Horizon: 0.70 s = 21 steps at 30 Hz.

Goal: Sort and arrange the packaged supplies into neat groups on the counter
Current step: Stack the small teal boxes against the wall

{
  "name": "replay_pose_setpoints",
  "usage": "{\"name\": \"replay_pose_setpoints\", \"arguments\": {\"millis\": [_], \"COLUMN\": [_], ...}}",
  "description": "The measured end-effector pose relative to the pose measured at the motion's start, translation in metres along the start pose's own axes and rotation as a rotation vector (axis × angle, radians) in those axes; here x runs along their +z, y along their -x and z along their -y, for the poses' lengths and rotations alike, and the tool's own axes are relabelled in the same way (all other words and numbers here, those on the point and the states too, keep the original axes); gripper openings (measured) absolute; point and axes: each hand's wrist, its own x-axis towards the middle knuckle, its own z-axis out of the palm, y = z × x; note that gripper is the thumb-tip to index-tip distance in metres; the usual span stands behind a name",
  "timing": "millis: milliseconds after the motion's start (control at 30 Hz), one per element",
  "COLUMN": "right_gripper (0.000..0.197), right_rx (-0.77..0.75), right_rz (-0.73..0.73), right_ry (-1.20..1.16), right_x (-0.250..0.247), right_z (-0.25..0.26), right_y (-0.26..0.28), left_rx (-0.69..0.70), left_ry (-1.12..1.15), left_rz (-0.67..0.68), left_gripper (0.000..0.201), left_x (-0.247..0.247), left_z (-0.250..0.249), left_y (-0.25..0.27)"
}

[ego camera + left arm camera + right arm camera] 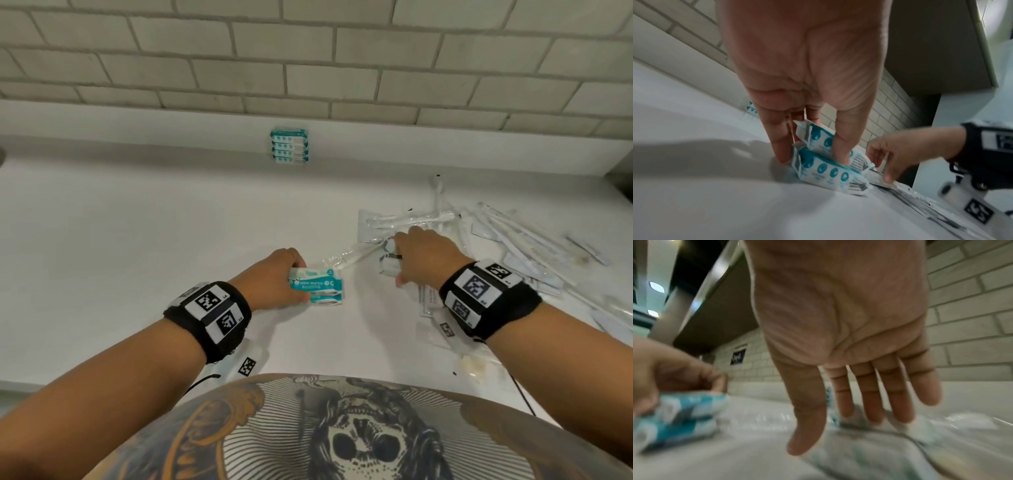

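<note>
My left hand (301,274) grips two teal-and-white mini wipes packs (317,286) held together, low over the white counter (137,240). The left wrist view shows its thumb and fingers (840,151) pinching the pair (830,172). My right hand (402,255) hovers just to the right, fingers straight and spread (875,402). Its fingertips are down at a small white packet (387,265) lying among clear wrappers. A neat stack of several identical wipes packs (289,145) stands against the back wall.
A loose pile of clear-wrapped long white items and flat sachets (513,240) covers the counter's right side. More flat packets (431,308) lie under my right wrist. A tiled wall (308,51) backs the counter. My torso is at the front edge.
</note>
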Motion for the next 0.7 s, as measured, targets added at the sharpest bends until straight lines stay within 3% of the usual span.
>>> {"name": "replay_pose_setpoints", "arguments": {"millis": [67,167,267,400,500,600,700], "right_gripper": [0.063,0.040,0.023,0.033,0.032,0.044,0.061], "right_rx": [-0.026,-0.111,-0.140,-0.073,-0.071,-0.240,-0.370], "right_rz": [0.037,0.073,0.203,0.164,0.134,0.202,0.362], "right_ry": [-0.055,-0.203,-0.419,-0.153,-0.262,-0.362,-0.284], "right_x": [0.012,0.009,-0.003,-0.003,-0.006,-0.005,0.003], "right_z": [-0.007,-0.008,-0.002,-0.001,-0.003,0.004,0.016], "right_y": [-0.002,-0.002,-0.002,-0.011,-0.009,0.004,0.009], "left_rx": [-0.005,0.009,0.031,0.037,0.039,0.042,0.043], "left_ry": [0.007,-0.008,-0.095,-0.177,-0.204,-0.220,-0.224], "left_rz": [0.025,0.048,0.042,0.073,0.078,0.057,0.054], "left_gripper": [0.042,0.052,0.046,0.048,0.048,0.045,0.044], "left_x": [0.000,0.000,0.000,-0.001,0.001,0.002,0.002], "left_z": [0.000,-0.002,-0.004,-0.001,0.002,0.002,0.001], "left_y": [0.000,-0.001,-0.004,-0.006,-0.005,-0.005,-0.004]}}
